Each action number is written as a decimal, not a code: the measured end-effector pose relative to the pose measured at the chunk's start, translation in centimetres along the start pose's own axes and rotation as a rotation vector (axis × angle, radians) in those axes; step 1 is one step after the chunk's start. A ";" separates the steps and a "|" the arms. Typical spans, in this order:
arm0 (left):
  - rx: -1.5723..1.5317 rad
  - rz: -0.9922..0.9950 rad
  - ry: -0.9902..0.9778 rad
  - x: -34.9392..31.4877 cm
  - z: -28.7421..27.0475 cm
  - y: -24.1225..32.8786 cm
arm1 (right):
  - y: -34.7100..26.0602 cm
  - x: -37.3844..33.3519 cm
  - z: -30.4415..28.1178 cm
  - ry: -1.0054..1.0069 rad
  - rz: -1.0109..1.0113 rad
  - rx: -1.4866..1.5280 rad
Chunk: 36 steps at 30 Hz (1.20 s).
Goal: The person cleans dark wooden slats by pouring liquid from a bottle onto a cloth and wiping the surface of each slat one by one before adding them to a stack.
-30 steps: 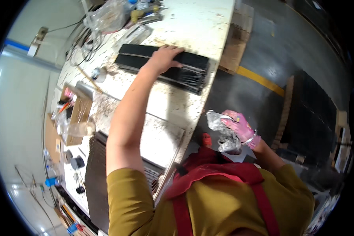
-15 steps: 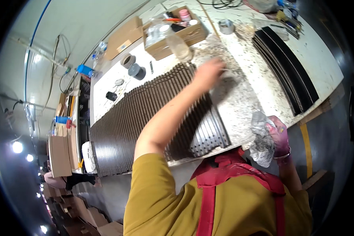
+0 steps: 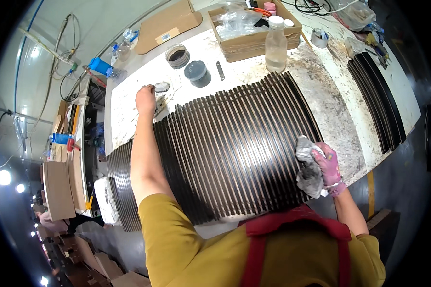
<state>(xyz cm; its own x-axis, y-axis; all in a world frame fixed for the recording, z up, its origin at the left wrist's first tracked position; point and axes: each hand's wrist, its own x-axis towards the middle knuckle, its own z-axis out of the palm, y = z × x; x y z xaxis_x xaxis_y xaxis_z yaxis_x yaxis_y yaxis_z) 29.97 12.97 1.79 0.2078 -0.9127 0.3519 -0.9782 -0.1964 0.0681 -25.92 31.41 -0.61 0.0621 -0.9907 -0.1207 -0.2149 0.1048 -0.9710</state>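
Note:
My left hand reaches over the far left of the worktable, beside a small greyish lump. Its fingers are curled together, and what they hold, if anything, is hidden. Under my left forearm, many dark narrow strips lie side by side in a wide row. In a stained pink glove, my right hand grips a crumpled grey-white rag at the right end of the row. Beyond the strips stand an open jar of dark liquid and a tub with a grey surface.
A clear bottle stands before a cardboard box of bags and small containers. More dark curved strips lie at the right, near a tape roll. A flat blade and a cardboard sheet are at the back.
My left hand has swung from the strips' right end to the far left of the table. The view has shifted, and my right hand with the rag is now against the strips' right end.

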 end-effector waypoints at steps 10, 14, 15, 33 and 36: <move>0.457 0.300 -0.326 4.0 4.9 0.4 | 1.0 0.2 0.9 0.072 0.121 0.069; -0.110 0.228 -0.007 5.5 2.7 -0.7 | -0.1 0.1 1.6 0.116 0.170 0.075; -0.524 0.118 -0.053 5.9 2.1 -0.6 | -0.8 0.2 1.7 0.104 0.164 0.029; -1.690 -0.206 -0.423 5.7 1.0 3.4 | -0.5 0.1 1.9 0.149 0.154 0.024; -0.966 -0.092 0.071 9.9 2.6 2.5 | -0.6 0.1 2.1 0.144 0.149 0.005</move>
<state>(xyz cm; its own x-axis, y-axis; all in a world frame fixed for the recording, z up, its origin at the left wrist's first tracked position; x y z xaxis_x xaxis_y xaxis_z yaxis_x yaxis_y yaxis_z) 29.59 2.54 2.99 0.3135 -0.8787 0.3601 -0.5486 0.1419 0.8239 -23.71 31.41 -0.45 -0.1097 -0.9663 -0.2329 -0.2064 0.2514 -0.9456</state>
